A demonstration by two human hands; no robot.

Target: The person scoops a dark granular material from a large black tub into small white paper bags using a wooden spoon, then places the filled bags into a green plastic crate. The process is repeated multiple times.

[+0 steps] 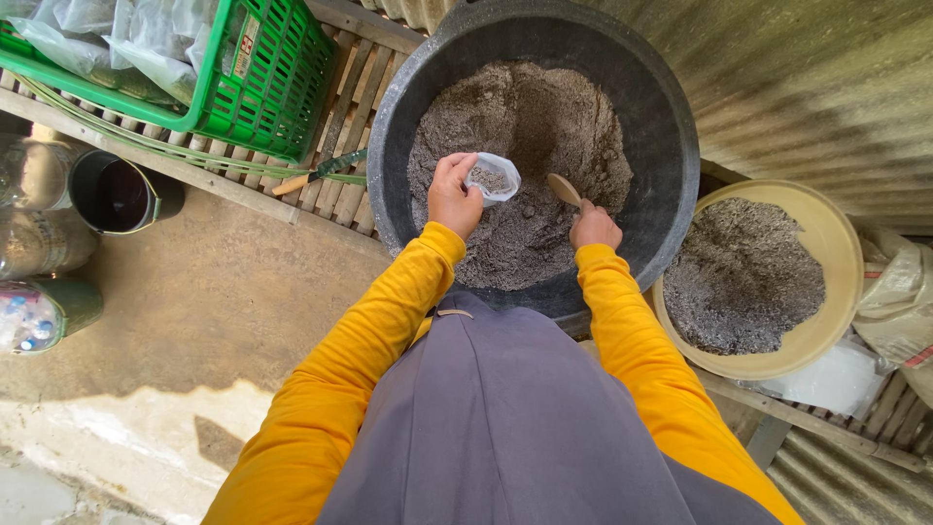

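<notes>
A big black tub (pixel 671 117) holds grey-brown soil mix (pixel 530 117). My left hand (pixel 451 194) holds a small clear plastic bag (pixel 493 178) open over the soil, with a little soil inside it. My right hand (pixel 594 226) grips a wooden spoon (pixel 564 189), its bowl lying on the soil just right of the bag. Both arms wear yellow sleeves.
A tan basin (pixel 836 233) of darker soil sits right of the tub. A green crate (pixel 262 87) with plastic bags rests on a wooden slat rack at upper left, a small knife (pixel 316 173) beside it. A dark bucket (pixel 121 192) and bottles stand at left. Corrugated metal wall behind.
</notes>
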